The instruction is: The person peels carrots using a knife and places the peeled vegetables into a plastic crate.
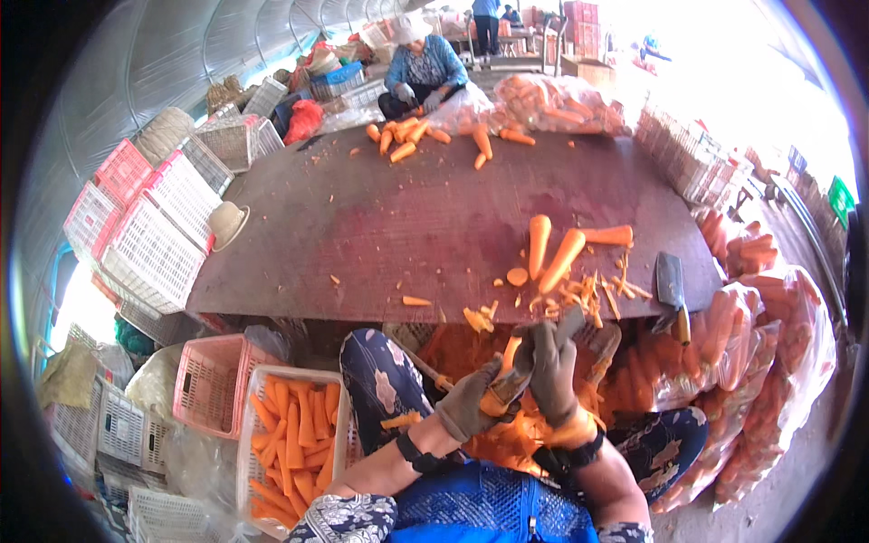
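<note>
My left hand (470, 400), in a grey glove, grips a carrot (510, 353) above my lap, near the table's front edge. Close against it, my right hand (553, 373), also gloved, is closed around a tool whose grey blade (570, 324) shows in part; its kind is unclear. Orange peelings (509, 441) lie below both hands. Three large carrots (562, 260) rest on the dark red table (421, 231), beside a heap of carrot scraps (577, 293). To their right a cleaver (670, 279) lies with its wooden handle over the edge.
A white crate of carrots (343, 421) and a pink crate (237, 407) stand at my left. Bags of carrots (781, 353) line the right. Across the table a person (424, 68) sits by more carrots (404, 151). Stacked crates (153, 251) and a hat (227, 224) flank the table's left.
</note>
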### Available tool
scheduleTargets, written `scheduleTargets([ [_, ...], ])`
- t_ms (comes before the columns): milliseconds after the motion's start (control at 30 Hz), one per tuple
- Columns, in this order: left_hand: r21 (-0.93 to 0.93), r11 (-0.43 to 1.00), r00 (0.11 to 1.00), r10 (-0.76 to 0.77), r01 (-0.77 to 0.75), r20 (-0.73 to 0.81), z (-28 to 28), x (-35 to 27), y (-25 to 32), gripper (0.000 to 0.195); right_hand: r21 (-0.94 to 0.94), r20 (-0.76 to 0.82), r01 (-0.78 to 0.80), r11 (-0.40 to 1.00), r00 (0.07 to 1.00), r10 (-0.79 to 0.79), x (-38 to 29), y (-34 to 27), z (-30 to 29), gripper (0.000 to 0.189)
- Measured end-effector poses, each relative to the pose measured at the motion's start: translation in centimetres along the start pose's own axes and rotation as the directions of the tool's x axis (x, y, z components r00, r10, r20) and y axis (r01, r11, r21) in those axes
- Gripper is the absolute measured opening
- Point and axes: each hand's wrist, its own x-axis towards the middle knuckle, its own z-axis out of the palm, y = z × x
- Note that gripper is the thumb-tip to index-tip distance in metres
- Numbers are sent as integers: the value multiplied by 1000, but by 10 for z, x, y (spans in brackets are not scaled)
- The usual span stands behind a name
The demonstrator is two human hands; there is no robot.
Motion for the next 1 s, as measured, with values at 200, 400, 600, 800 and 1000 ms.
scheduleTargets([
  [200,-488,781,919,-361,391,160,-6,-9,-13,50,-97,-304,186,978,930,-207,73,2,-63,38],
  [400,-374,904,967,-247,205,-65,-4,-2,2,48,-156,40,55,986,998,-49,-12,-34,6,32],
  [600,-637,600,866,-435,484,249,-7,7,-11,41,-11,-264,127,992,956,-125,65,16,-42,33],
  [800,-472,855,964,-264,216,-37,-6,7,-5,44,-230,-143,163,959,969,-199,26,-20,-16,42],
  [1000,-379,886,959,-283,267,14,7,6,2,47,-101,-122,165,981,977,-177,41,10,-23,39],
])
